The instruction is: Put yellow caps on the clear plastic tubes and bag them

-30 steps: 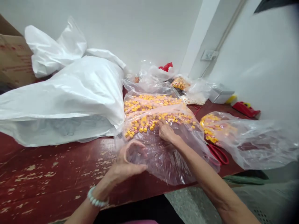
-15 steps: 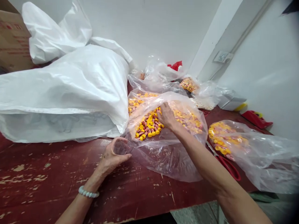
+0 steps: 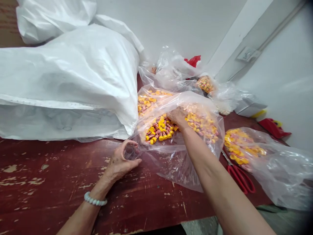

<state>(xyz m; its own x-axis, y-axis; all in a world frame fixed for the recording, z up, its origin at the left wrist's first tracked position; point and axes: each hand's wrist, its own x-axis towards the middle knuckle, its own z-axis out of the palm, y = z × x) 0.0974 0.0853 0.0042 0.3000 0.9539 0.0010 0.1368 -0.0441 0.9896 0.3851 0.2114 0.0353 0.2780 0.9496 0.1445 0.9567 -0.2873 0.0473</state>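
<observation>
My left hand [image 3: 123, 160] curls round a clear plastic cup-like container [image 3: 130, 151] on the table, its open end facing me. My right hand [image 3: 178, 116] reaches into the mouth of a clear plastic bag [image 3: 179, 160], over a pile of small red-patterned pieces with yellow caps [image 3: 161, 130]. Bag film and the hand itself hide its fingertips, so I cannot tell whether they grip a piece. More of these yellow-capped pieces show through the film on both sides of the hand.
A large white sack [image 3: 97, 75] with clear containers inside lies at left. On the right are a second bag of yellow-capped pieces [image 3: 237, 143] and red-handled scissors [image 3: 241, 179]. Several plastic bags [image 3: 171, 70] lie against the wall. The red table [image 3: 61, 182] has worn paint.
My right hand has gone deeper under the bag film. The left hand still holds the clear container. The whole view has shifted slightly.
</observation>
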